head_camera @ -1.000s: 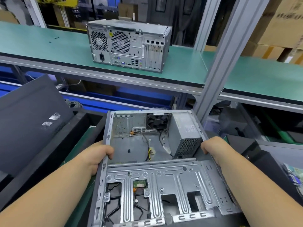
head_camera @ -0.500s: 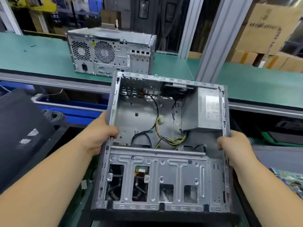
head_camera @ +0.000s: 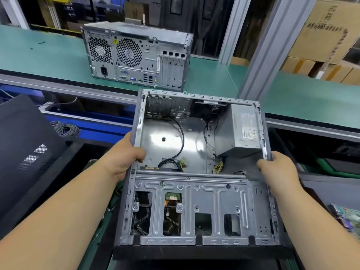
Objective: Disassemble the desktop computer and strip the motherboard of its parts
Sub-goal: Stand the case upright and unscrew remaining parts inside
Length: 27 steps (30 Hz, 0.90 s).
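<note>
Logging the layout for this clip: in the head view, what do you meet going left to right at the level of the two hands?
Dark perforated panel → left hand gripping the open case's left edge → black cable on the case floor → power supply → right hand gripping the right edge.

Both bare forearms reach forward, spread apart. The left hand (head_camera: 122, 158) curls its fingers over a metal edge; the right hand (head_camera: 276, 168) grips likewise (2 hands, roughly level).
</note>
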Motion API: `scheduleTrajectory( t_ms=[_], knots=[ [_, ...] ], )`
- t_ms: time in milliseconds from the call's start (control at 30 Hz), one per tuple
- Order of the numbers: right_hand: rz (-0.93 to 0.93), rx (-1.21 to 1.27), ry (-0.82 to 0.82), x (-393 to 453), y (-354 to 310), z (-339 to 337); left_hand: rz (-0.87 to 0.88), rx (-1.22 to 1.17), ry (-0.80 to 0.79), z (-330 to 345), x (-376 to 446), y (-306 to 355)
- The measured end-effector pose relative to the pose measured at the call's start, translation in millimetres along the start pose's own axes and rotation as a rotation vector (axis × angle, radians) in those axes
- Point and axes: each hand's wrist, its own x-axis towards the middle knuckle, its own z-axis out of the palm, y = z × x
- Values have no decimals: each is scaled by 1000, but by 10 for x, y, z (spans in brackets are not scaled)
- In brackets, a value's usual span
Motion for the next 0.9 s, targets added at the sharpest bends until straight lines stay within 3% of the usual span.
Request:
scheduleTrajectory(
  t_ms=[200,400,700,900],
  knots=[
    [-48,-75,1,-23,30,-49,53,15,-20,-34,-20,-56],
    [-73,-26,165,-198,70,-85,109,11,-37,-45,-113,-75],
    [-117,252,285,-383,56,-46,297,119,2,-57,-130,-80],
    [-74,256,169,-560,249,-125,266,173,11,-71,-328,-215]
  ],
)
